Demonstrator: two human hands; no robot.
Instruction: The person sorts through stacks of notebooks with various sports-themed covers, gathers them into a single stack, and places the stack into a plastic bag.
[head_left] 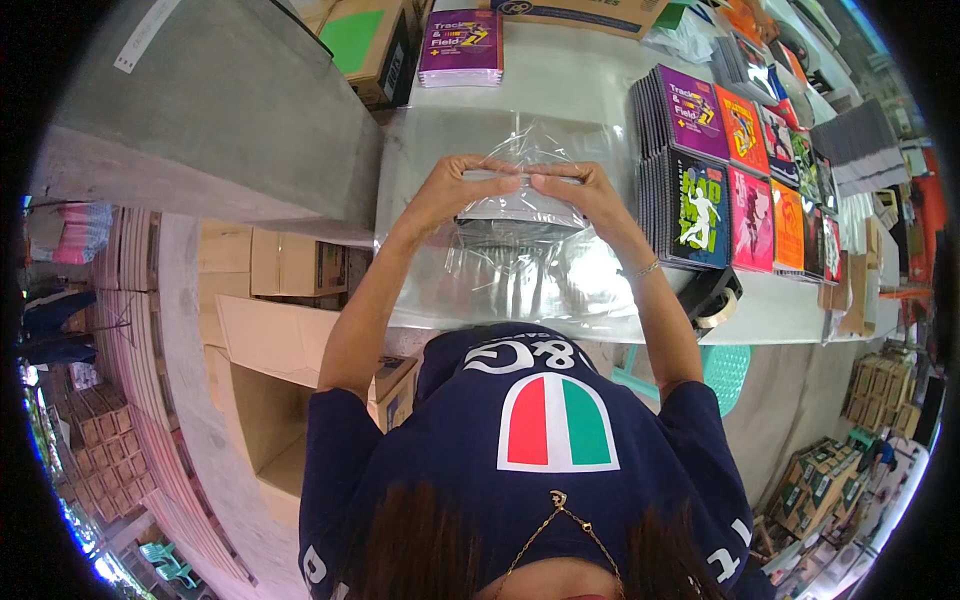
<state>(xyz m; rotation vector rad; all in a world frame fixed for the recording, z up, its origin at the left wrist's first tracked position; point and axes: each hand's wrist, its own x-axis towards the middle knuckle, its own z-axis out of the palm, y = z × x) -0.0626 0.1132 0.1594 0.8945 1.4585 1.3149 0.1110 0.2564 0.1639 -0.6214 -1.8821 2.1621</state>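
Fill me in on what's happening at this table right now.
A person stands at a white table, both hands up on a clear plastic bag holding a dark stack of notebooks. The left hand and right hand pinch the bag's top edge. Rows of colourful notebooks stand at the right.

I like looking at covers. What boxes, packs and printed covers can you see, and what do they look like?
Clear plastic bag: held by left hand and right hand, dark stack inside.
Purple notebook stack: table's far edge.
Colourful notebook rows: right, purple, orange, pink, black-green covers.
Open cardboard box: lower left, brown.
Green-sided carton: top, beside pillar.
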